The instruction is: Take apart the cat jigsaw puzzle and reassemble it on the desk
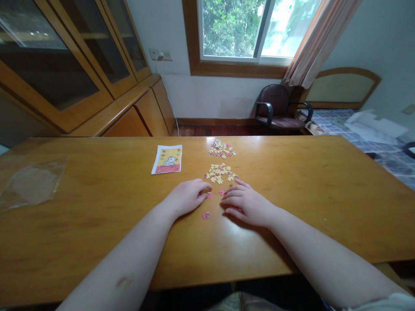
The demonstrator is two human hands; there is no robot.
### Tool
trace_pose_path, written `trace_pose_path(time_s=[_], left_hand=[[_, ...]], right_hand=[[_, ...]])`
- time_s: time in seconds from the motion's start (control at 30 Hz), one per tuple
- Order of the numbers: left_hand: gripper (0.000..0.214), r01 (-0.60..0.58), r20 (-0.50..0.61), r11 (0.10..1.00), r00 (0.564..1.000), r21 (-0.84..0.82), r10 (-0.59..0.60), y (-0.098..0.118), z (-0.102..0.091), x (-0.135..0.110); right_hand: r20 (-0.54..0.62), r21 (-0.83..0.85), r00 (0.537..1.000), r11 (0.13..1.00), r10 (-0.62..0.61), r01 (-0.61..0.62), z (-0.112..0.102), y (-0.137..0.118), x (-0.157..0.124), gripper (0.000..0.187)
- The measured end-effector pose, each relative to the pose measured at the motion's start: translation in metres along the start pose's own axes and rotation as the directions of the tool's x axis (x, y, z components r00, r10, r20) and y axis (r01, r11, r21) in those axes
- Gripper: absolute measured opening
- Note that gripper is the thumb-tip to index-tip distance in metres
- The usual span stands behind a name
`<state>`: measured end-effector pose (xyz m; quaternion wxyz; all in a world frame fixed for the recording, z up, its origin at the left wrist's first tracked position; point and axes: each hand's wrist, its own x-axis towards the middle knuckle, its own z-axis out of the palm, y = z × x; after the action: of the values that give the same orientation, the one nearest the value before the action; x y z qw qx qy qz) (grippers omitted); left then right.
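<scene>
My left hand [189, 196] is curled at the middle of the table, its thumb and forefinger closed about a small pink-and-yellow puzzle piece [209, 195]. Opposite it, my right hand [248, 203] rests palm down with fingers apart. A pink puzzle piece [222, 192] lies by its fingertips, and more pink shows beneath the fingers, partly hidden. Nearer to me are pink puzzle pieces [206, 215] with a grey patch; whether they are joined I cannot tell. Just beyond both hands spreads a heap of mostly yellow puzzle pieces [220, 172].
Farther back sits a second, mixed pile of puzzle pieces [222, 149]. A picture card [167, 159] with a white animal on yellow and red lies left of the piles. At the far left is a clear plastic bag [32, 183]. An armchair [275, 103] stands beyond the wooden table [308, 172].
</scene>
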<state>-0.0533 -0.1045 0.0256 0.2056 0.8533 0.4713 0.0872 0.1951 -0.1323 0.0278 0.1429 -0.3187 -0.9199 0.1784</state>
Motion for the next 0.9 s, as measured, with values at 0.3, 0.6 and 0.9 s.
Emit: trace_pose_path(time_s=[0.3,0.6,0.9], left_hand=[[0.025,-0.089,0.039,0.995,0.995,0.043,0.088,0.0,-0.004,0.0],[0.012,0.1,0.039,0.995,0.994,-0.022,-0.099,-0.001,0.0,0.003],[0.025,0.133,0.034,0.903,0.991,-0.408,-0.13,0.001,0.003,0.005]], right_hand=[[0.222,-0.047,0.97,0.993,-0.098,0.111,0.017,-0.026,-0.001,0.074],[0.227,-0.068,0.973,0.996,-0.033,0.049,0.013,-0.02,-0.001,0.075],[0.2,-0.065,0.98,0.998,0.007,0.006,0.011,-0.025,-0.002,0.082]])
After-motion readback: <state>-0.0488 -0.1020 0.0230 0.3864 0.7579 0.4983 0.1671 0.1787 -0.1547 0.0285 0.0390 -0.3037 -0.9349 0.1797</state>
